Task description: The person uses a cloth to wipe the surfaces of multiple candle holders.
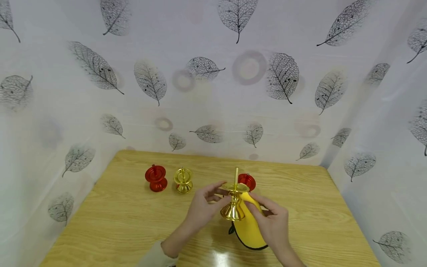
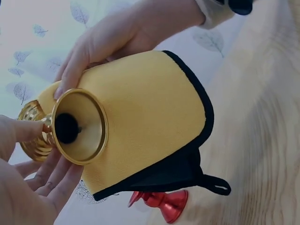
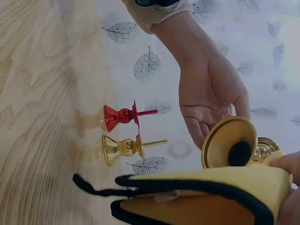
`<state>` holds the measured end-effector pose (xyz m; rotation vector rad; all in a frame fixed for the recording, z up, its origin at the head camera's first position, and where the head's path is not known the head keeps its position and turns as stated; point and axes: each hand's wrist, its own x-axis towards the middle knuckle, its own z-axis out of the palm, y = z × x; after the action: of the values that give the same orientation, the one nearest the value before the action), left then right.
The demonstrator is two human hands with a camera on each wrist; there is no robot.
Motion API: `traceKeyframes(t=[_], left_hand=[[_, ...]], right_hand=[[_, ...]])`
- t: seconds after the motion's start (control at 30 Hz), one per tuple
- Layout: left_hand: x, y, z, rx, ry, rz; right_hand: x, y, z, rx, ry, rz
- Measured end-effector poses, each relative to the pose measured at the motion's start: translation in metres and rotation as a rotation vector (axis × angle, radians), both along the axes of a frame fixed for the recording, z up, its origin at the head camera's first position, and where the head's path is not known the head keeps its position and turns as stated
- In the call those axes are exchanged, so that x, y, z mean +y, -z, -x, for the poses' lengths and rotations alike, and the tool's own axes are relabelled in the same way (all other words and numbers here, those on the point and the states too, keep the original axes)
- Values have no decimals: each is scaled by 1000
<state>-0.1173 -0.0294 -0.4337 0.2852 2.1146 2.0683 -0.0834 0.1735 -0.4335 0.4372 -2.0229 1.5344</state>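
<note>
The left hand (image 1: 204, 208), thumb and fingers curled, grips a gold candlestick (image 1: 234, 207) above the table (image 1: 126, 230). Just right of that candlestick, the right hand (image 1: 272, 220) pinches a yellow mitt (image 1: 251, 231).

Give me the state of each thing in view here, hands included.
held gold holder: upright, off the table, spike bare
yellow mitt: against the held holder, black-trimmed edges parted
left red holder: standing upright, spike bare
other gold holder: standing upright, spike bare
right red holder: on the table, partly hidden
left hand: holding the gold holder
right hand: pinching the mitt
</note>
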Motion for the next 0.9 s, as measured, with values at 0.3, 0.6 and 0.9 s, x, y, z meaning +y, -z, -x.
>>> traceKeyframes(t=[0.3, 0.6, 0.9], left_hand=[[-5, -1, 5, -129, 118, -188], [-7, 0, 9, -208, 259, -236], [-4, 0, 6, -159, 237, -204]], right_hand=[[13, 4, 4, -45, -241, 219], [19, 8, 8, -29, -353, 257], [18, 5, 7, -28, -282, 182]])
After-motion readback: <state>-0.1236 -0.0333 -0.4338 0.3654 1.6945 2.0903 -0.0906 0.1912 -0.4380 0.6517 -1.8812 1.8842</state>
